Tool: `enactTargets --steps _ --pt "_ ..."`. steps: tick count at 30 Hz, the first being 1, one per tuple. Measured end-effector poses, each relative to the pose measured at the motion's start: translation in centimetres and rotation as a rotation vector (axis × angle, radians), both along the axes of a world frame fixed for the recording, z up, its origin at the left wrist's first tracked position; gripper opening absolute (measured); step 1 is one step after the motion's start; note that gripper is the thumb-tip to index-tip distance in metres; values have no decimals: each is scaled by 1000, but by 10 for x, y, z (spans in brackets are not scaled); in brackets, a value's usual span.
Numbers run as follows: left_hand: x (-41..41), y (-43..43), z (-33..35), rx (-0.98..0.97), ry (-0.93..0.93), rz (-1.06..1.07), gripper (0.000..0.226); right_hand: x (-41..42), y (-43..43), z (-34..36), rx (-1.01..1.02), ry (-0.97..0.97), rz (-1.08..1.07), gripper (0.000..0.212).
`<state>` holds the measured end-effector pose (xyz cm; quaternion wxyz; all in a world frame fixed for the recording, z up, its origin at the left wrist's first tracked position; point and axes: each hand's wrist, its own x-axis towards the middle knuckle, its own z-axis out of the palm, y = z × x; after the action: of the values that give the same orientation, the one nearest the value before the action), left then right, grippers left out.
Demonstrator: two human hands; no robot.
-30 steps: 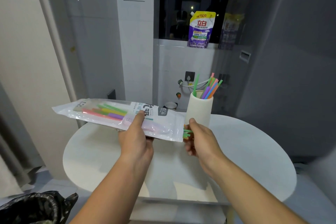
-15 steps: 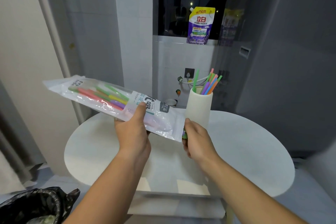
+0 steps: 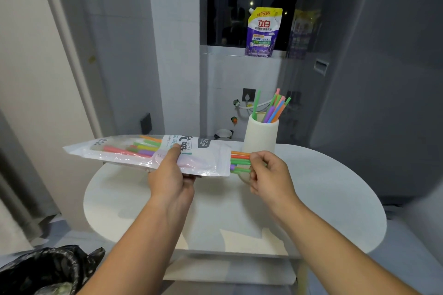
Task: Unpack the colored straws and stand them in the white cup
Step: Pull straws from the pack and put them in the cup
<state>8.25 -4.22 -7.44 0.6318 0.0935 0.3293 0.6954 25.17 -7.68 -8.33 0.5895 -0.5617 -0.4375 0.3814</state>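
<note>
Your left hand [image 3: 171, 179] grips the slick clear plastic packet [image 3: 124, 151]; your right hand [image 3: 269, 175] pinches light, likely crushable colored straws [image 3: 239, 159] at its three-o'clock mouth.

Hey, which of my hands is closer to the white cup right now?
Right. The right hand pinches straw ends just in front of the white cup; the left hand holds the straw packet farther to the cup's left.
</note>
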Motion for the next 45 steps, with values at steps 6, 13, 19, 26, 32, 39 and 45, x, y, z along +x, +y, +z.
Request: enactTargets --steps 6,13,19,26,32,39,45 --pt "5 0 -2 12 -4 -30 36 -2 0 1 19 28 11 22" --pt "-4 3 -1 -9 -61 -11 40 19 3 10 42 183 -26 24" --pt "5 1 -1 -31 -88 -71 38 14 5 16 34 670 48 17" --pt "8 -1 -3 -17 -120 -114 35 0 5 8 -35 613 63 25" --pt "9 -1 -3 -15 -113 -124 35 -1 7 7 -39 572 62 35" --pt "6 0 -4 -16 -146 -116 19 13 10 17 44 389 19 18" --pt "-2 6 -4 -28 -183 -69 12 47 5 65 212 132 -84 25"
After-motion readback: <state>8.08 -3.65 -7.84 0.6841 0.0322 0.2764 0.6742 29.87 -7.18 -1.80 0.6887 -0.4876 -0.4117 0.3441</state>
